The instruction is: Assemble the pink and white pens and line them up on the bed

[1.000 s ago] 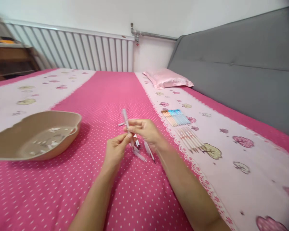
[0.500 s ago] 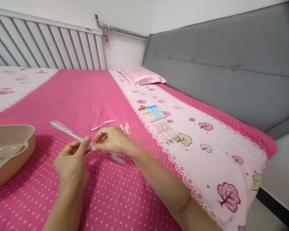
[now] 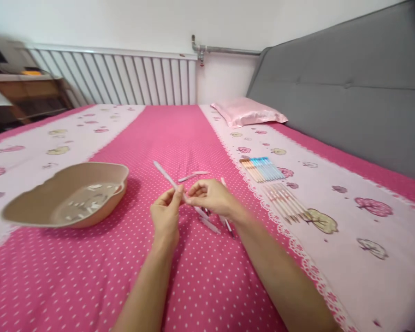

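My left hand (image 3: 166, 216) pinches a slim, pale translucent pen (image 3: 164, 172) between thumb and fingers, its far end pointing up and away to the left. At the pen's near end, the thumb and fingertips of my right hand (image 3: 212, 197) close on it, and they cover that tip. Beyond my hands two pinkish pen parts (image 3: 193, 175) lie on the bedspread. More pale pen pieces (image 3: 210, 225) lie just below my right hand, partly hidden by it. A thin pen (image 3: 228, 226) with a dark tip shows beside my right wrist.
On the left stands a beige basin (image 3: 65, 173) with small white pieces on its bottom. To the right lie a row of orange and blue pens (image 3: 263, 169) and a row of pale pink pens (image 3: 287, 203). A pink pillow (image 3: 249, 113) rests near the grey headboard (image 3: 359, 69).
My view has swung left, so the whole basin now shows and everything sits further right in the picture. Both hands still hold the pen, which now points more steeply away.
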A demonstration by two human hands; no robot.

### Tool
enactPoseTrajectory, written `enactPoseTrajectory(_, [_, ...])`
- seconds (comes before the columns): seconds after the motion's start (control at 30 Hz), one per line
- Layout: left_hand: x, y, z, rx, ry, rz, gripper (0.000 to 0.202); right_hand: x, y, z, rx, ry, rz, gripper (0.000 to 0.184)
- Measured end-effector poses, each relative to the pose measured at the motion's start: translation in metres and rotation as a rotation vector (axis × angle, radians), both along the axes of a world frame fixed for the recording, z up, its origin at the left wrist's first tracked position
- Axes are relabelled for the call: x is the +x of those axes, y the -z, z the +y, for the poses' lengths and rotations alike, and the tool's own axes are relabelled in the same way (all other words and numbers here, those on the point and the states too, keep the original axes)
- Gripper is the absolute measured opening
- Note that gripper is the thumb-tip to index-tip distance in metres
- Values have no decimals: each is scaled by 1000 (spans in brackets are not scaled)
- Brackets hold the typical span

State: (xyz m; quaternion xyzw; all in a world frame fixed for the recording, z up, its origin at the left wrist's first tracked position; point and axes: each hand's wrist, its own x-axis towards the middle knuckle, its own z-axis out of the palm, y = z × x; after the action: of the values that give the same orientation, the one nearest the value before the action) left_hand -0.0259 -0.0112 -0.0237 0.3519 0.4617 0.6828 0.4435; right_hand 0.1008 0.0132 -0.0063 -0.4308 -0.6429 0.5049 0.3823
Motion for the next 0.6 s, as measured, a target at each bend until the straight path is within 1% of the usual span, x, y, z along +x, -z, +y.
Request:
enactPoseTrajectory(0.17, [-3, 2, -4, -9, 67, -6, 29, 8, -7, -5, -108, -59, -24, 15])
enactPoseTrajectory(0.3, [-4, 3, -6, -20, 135, 9, 27, 5, -12, -8, -221, -94, 38, 3])
enactPoseTrajectory(0.43, [-5, 2, -7, -18, 162, 68, 30, 3, -11, -7, -231, -60, 60, 4])
enactPoseTrajectory(0.5, [-7, 2, -6, -18, 136, 142, 35, 3, -10, -5, -215, -30, 69, 7])
enactPoseTrajectory(0.57, [-10, 3, -5, 24, 49, 267, 39, 4, -9, -4, -178, 34, 98, 8])
enactPoseTrajectory(0.6, [-12, 5, -6, 60, -9, 371, 41, 4, -9, -4, -152, 81, 123, 8])
